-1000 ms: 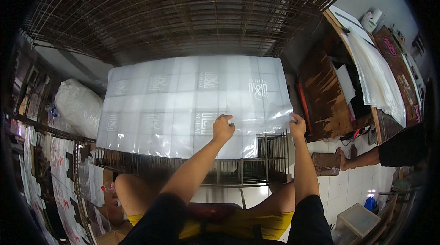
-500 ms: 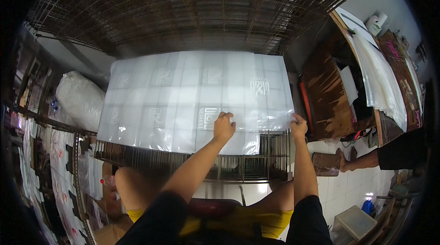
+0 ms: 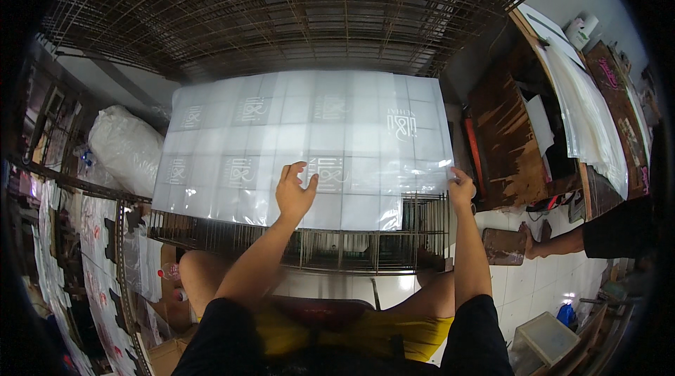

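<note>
Overlapping translucent plastic bags point(image 3: 281, 137) with white printing lie spread in rows over a wire rack point(image 3: 351, 253) in front of me. My left hand point(image 3: 295, 192) is over the near row, its fingers apart, close to a printed mark; whether its fingertips touch the plastic I cannot tell. At the right end, my right hand point(image 3: 462, 190) has its thumb and finger pinched together on the edge of the rightmost plastic bag point(image 3: 422, 140). Beneath that hand's left side the bare wires of the rack show.
Stacked wire racks point(image 3: 302, 17) rise behind the bags. A large filled plastic sack point(image 3: 123, 147) stands at left, beside hanging printed sheets point(image 3: 98, 256). At right are a worn wooden cabinet point(image 3: 503, 144), plastic sheets point(image 3: 590, 116) and another person's foot point(image 3: 538, 244) near a brown block point(image 3: 503, 246).
My left hand has moved left along the near row, and its fingers have spread. My right hand stays at the bags' right edge. The whole view has shifted slightly.
</note>
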`<state>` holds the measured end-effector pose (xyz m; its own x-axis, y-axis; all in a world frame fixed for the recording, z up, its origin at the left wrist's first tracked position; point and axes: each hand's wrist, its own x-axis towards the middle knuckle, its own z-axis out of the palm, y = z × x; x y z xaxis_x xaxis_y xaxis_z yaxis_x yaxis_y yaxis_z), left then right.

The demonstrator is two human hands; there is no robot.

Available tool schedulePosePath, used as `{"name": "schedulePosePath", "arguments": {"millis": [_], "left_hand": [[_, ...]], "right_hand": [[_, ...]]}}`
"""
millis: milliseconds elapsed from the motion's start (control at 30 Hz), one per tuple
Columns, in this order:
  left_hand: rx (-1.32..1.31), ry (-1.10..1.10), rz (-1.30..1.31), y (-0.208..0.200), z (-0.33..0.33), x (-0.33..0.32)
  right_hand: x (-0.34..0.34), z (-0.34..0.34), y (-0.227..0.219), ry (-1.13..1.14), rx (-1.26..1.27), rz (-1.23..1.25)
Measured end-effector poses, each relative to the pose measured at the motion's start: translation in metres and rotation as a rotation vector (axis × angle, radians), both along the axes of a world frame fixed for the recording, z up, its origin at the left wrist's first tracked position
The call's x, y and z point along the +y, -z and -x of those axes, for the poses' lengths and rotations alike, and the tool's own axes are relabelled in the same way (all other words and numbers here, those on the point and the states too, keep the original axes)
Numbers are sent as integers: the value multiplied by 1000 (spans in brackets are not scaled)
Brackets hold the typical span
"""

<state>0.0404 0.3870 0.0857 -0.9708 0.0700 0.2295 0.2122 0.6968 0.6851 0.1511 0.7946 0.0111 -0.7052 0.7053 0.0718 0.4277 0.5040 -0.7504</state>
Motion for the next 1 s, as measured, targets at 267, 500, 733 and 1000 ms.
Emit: {"name": "schedulePosePath", "arguments": {"millis": [267,500,733,1000], "left_hand": [[18,9,-1,-20,-1,-18],[57,55,27,-44,2,-22],[924,236,253,-231,74,-20],[1348,120,469,-416,164,2]], "right_hand": [[7,1,5,-5,-16,59],[6,2,-4,-26,4,61],[-3,-12,-11,-46,102,-82],[-37,-40,-89,-36,379,-16]]}}
